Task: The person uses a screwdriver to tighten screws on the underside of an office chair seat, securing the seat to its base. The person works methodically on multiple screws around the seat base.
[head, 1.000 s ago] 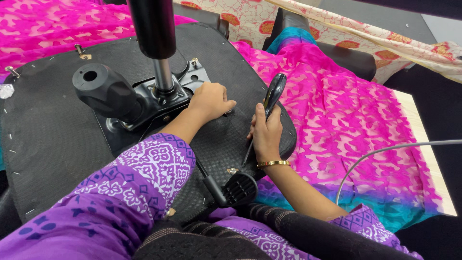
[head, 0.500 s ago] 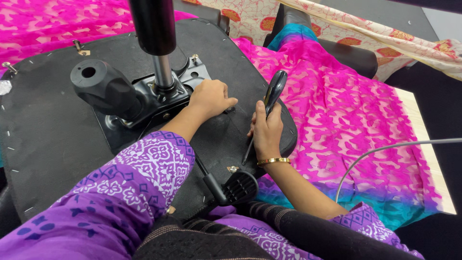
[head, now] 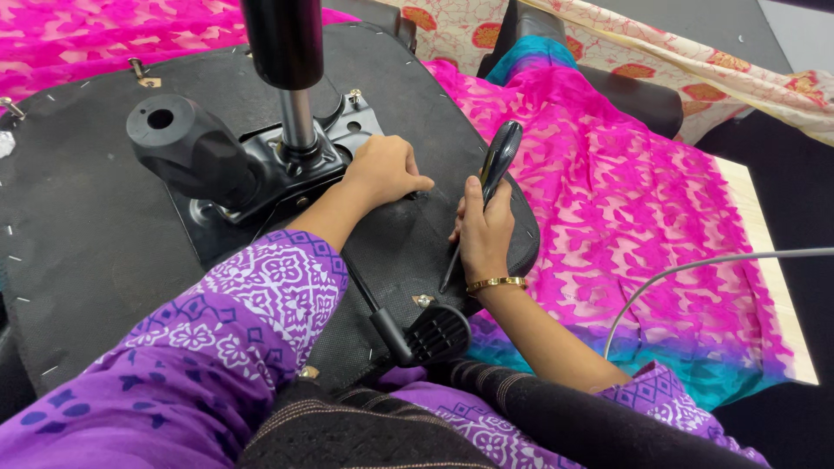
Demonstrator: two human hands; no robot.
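Note:
An upturned office chair seat lies in front of me, its black fabric underside facing up. A metal mechanism plate with a gas cylinder and a black knob housing stands on it. My left hand rests closed on the seat beside the plate, its fingertips pressed to the fabric. My right hand grips a black-handled screwdriver, held nearly upright, its thin shaft pointing down toward the seat's near edge. A gold bangle circles my right wrist.
A black adjustment lever with a ribbed paddle sticks out near my lap. Pink patterned cloth covers the surface to the right. Black chair armrests and a cream floral cloth lie behind. A grey cable arcs at right.
Both hands stay in nearly the same place. The screwdriver has barely shifted in my right hand.

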